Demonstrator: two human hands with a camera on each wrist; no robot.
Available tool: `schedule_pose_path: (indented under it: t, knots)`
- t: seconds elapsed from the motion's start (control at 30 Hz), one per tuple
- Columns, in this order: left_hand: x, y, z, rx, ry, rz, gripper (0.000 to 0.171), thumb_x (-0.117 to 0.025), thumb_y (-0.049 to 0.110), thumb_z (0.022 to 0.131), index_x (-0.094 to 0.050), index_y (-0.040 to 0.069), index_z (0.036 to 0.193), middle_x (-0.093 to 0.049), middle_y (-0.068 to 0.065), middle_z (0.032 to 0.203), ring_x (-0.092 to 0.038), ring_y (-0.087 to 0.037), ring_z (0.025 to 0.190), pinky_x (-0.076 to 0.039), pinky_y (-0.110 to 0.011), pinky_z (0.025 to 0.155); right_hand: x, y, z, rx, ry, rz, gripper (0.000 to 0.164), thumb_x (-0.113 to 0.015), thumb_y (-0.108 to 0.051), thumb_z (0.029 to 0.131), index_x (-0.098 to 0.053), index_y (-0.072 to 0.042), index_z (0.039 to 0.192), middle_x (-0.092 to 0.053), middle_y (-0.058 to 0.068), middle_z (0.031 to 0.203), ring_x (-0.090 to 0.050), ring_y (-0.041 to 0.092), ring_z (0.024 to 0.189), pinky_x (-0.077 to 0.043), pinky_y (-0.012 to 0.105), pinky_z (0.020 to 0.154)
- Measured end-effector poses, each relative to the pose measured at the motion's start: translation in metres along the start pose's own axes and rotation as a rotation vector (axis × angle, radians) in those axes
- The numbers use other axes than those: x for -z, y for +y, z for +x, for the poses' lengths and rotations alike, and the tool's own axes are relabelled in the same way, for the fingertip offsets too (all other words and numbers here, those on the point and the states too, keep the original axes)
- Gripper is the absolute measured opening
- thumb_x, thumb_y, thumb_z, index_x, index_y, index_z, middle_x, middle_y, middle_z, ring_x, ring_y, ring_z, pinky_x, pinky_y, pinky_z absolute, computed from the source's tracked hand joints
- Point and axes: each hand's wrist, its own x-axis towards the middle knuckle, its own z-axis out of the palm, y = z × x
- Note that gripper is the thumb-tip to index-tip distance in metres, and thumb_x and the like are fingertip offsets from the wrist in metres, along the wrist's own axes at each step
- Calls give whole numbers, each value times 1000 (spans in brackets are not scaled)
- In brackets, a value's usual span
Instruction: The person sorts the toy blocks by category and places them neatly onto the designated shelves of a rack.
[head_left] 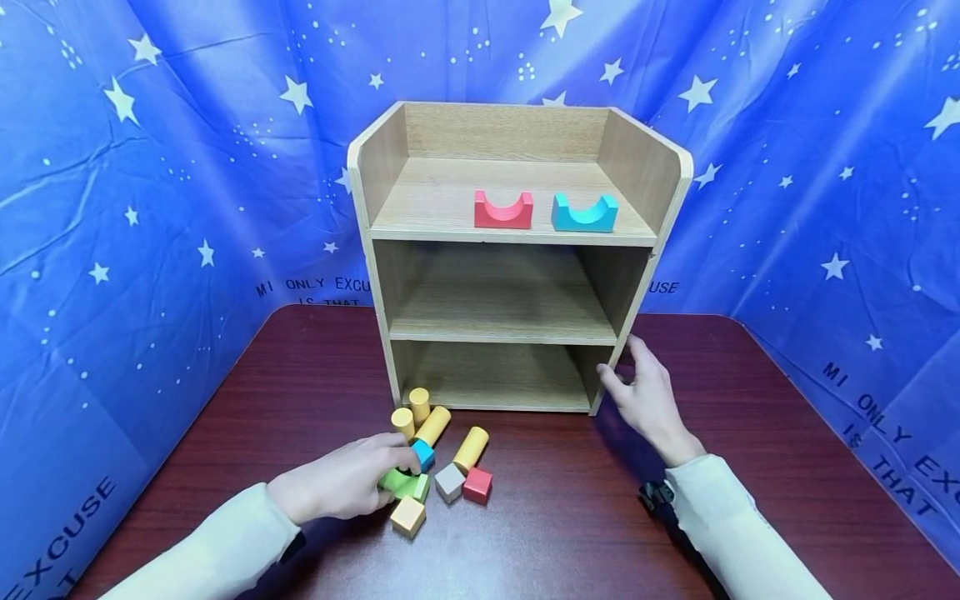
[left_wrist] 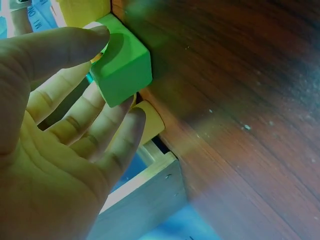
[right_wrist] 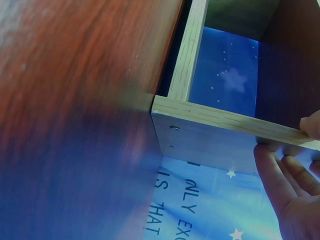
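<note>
At the lower left of the head view, my left hand holds a green arch block low over the table, thumb on one side and fingers on the other. The left wrist view shows the end face of this green block beyond the thumb. A blue cube is just beyond the fingertips, and a tan cube sits in front. My right hand grips the right side panel of a wooden shelf near its lower part. In the right wrist view, its thumb is inside the panel and its fingers outside.
A red arch block and a turquoise arch block stand on the top shelf. Several yellow cylinders, a grey cube and a red cube are on the dark red table. A blue starry curtain surrounds the table.
</note>
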Motion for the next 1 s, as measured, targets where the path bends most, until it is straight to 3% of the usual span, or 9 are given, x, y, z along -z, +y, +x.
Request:
schedule_pose_path:
  t: [0.57, 1.0]
  knots:
    - [3, -1, -4, 66, -59, 17, 34, -73, 6, 71, -64, 21, 100, -48, 12, 87, -45, -5, 73, -41, -22, 65, 0, 0, 0, 14, 2, -15, 47, -69, -9, 84, -52, -3, 127, -63, 15, 106, -61, 25, 95, -44, 6, 67]
    - [-1, 0, -3, 58, -55, 4, 38, -71, 3, 72, -62, 21, 104, -47, 11, 85, -45, -6, 72, -40, -22, 63, 0, 2, 1, 29, 13, -34, 46, -70, -10, 83, -53, -4, 126, -64, 17, 106, -61, 25, 97, -42, 6, 69]
